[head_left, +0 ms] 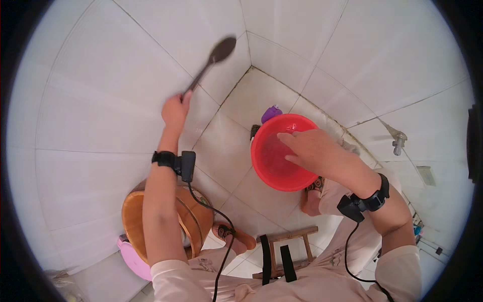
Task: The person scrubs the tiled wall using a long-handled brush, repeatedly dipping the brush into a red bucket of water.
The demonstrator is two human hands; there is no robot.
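My left hand is raised near the left tiled wall, its fingers wrapped round a dark brown long-handled tool with an oval head. That head points up and away to the right. It is slightly blurred, so I cannot tell whether it is a brush or a large spoon. Over the red basin on the floor hovers my right hand, palm down, with its fingers apart and nothing in them. Water appears to lie in the basin.
A purple bottle or pouch and a black bristly item stand beside the basin. At left is a wooden tub, with a pink basin behind it. A wooden stool stands near me. A tap juts from the right wall.
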